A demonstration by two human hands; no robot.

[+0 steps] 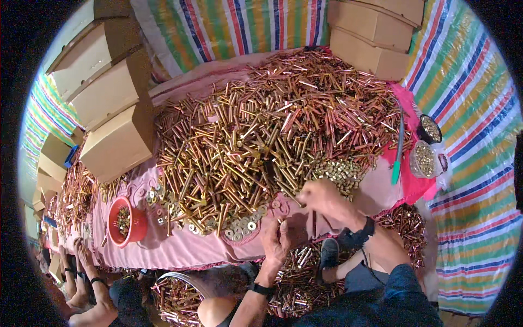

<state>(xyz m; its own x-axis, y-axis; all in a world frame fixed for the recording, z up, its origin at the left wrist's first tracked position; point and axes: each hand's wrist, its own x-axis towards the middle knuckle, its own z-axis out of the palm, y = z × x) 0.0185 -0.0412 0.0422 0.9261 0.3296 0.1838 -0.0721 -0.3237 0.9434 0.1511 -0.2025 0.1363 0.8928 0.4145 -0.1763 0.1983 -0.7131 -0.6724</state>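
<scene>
My left hand (276,241) is closed at the front edge of the pink cloth, and the small pale metal tip of a bolt shows between its thumb and fingers. My right hand (326,197), a little farther off and to the right, has its fingers curled together beside the heap; what they hold, if anything, is hidden. In front of the hands spreads a big heap of long gold-coloured bolts (229,158). Small nuts (340,173) lie in a pile just beyond my right hand. Round washers (238,231) lie loose to the left of my left hand.
A red plastic basket (137,224) of small parts stands at left. Cardboard boxes (117,143) are stacked left and back right. At right are a green-handled tool (396,173) and a clear tub (424,159). Another person's hands (81,256) show lower left; more bolts (305,272) lie below.
</scene>
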